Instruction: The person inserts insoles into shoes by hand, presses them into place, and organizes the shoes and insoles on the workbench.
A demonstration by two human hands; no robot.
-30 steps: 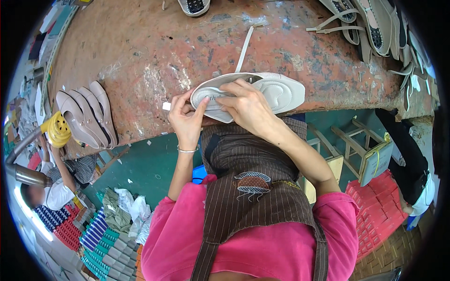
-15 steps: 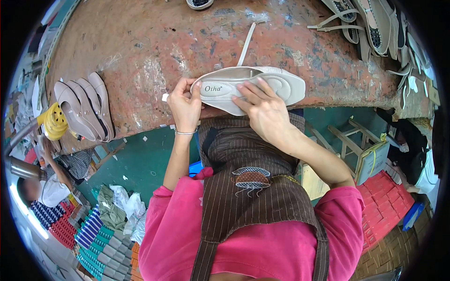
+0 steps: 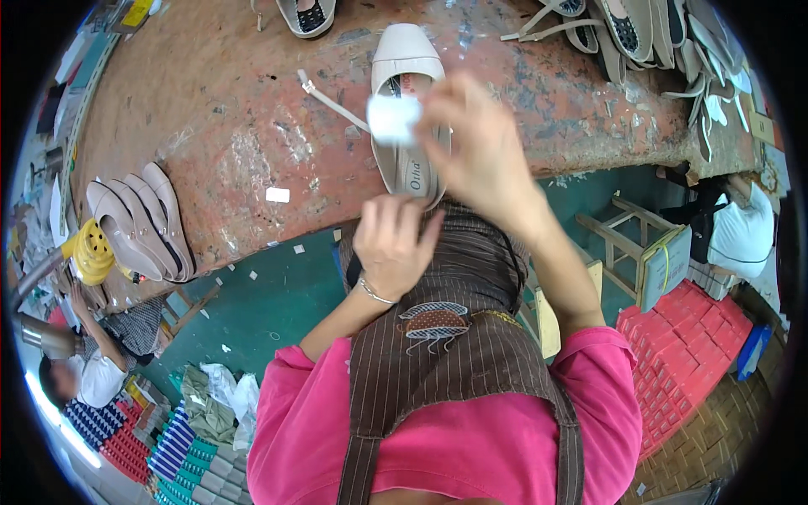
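A beige closed-toe shoe (image 3: 407,61) lies on the table in front of me, its toe pointing away and a thin strap (image 3: 338,107) out to its left. The heel end is by my left hand (image 3: 391,244), whose fingers and thumb close about it. Above the shoe's opening, my right hand (image 3: 475,147) pinches a small white piece (image 3: 391,120). Motion blurs both hand and piece, so I cannot make out what the piece is. It hides part of the insole (image 3: 415,175).
Several beige shoes (image 3: 139,227) stand at the left table edge, beside a yellow coiled object (image 3: 91,252). More shoes (image 3: 627,34) are piled far right. A white slip (image 3: 278,195) lies on the table (image 3: 227,126). Wooden stools (image 3: 627,244) and red stacked boxes (image 3: 682,362) are right.
The shoe has turned from lying sideways to toe-away. My right hand has left the insole and lifted, with the white piece in it. My left hand has moved right and nearer me.
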